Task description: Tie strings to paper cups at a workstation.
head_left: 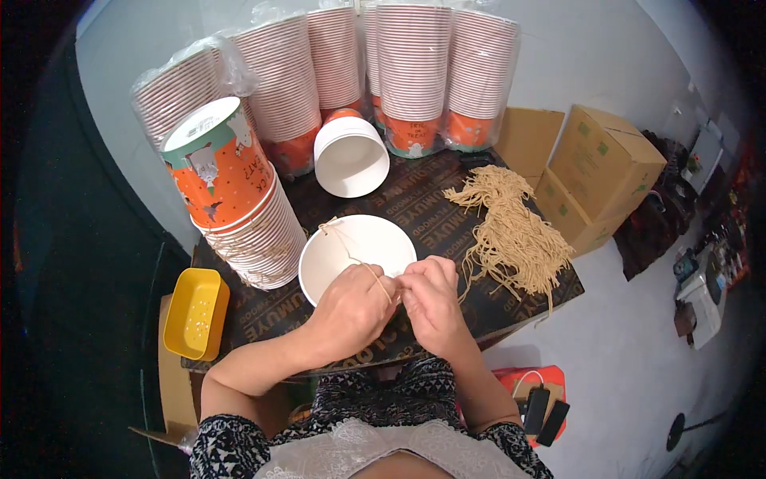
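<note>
A white paper cup [363, 243] lies tilted on the dark table [415, 203], its open mouth facing me. A tan string [351, 249] runs from the cup's far rim down across the opening to my hands. My left hand [351, 307] and my right hand [428, 297] meet at the cup's near rim, both pinching the string's end between closed fingers. A heap of tan strings [515, 231] lies to the right of my right hand.
A leaning stack of orange printed cups [235, 191] stands at the left, and a single open cup [351, 156] lies behind. Bagged cup stacks [411, 72] line the back. A yellow tray [194, 313] sits at the left edge. Cardboard boxes [598, 172] stand at the right.
</note>
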`<act>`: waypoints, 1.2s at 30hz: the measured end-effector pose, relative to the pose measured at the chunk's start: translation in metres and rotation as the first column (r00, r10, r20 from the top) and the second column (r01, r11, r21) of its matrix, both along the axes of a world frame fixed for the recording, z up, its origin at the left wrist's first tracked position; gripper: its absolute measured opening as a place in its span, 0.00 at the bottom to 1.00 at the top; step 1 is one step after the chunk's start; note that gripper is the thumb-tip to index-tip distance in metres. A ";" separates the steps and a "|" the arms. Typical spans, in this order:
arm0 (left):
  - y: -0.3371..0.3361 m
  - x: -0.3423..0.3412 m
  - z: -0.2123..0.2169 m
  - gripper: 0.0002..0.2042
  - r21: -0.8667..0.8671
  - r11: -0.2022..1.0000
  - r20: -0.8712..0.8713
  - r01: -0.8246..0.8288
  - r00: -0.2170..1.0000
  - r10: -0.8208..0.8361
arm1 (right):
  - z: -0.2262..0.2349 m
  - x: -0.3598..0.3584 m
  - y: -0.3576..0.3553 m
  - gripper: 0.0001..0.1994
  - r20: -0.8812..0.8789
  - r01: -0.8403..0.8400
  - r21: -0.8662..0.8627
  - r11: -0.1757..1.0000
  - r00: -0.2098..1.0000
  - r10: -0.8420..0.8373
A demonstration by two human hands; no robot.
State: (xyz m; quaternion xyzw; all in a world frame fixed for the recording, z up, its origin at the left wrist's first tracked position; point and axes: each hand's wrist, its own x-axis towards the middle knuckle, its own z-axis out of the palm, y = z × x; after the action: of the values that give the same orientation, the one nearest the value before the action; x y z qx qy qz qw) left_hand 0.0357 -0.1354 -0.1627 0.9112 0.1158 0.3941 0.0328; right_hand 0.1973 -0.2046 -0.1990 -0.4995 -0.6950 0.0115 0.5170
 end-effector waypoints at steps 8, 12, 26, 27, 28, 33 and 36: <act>0.001 -0.005 0.007 0.05 -0.396 0.917 -0.029 0.056 0.997 -0.073 | -0.009 -0.003 -0.002 0.07 -0.101 0.009 0.108 0.994 0.995 0.002; 0.005 -0.009 0.017 0.05 -0.661 0.749 -0.079 -0.043 0.997 -0.012 | -0.012 -0.011 -0.013 0.09 0.035 0.153 0.260 0.953 0.985 -0.167; 0.029 -0.015 0.037 0.08 -0.676 0.713 -0.258 -0.185 0.966 0.007 | -0.006 -0.010 -0.019 0.10 0.098 -0.019 0.210 0.978 0.995 -0.002; 0.026 -0.015 0.037 0.08 -0.674 0.715 -0.258 -0.185 0.966 0.007 | -0.006 -0.010 -0.018 0.10 0.099 -0.019 0.212 0.977 0.995 -0.002; 0.023 -0.015 0.036 0.08 -0.562 0.822 -0.212 -0.089 0.976 -0.040 | -0.007 -0.010 -0.015 0.10 0.039 -0.057 0.202 0.978 0.998 0.050; 0.011 -0.019 0.043 0.05 -0.398 0.911 -0.193 0.107 0.961 -0.197 | -0.001 -0.006 -0.008 0.10 -0.057 -0.158 0.149 0.976 0.984 0.168; 0.008 -0.022 0.043 0.05 -0.397 0.910 -0.187 0.117 0.961 -0.204 | -0.002 -0.008 -0.003 0.10 -0.081 -0.244 0.179 0.953 0.962 0.262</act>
State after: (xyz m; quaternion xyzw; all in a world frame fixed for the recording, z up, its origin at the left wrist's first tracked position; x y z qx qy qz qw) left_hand 0.0138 -0.1275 -0.1199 0.9322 0.1175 0.2546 0.2288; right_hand 0.1896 -0.2072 -0.2012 -0.3598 -0.7239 0.0452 0.5870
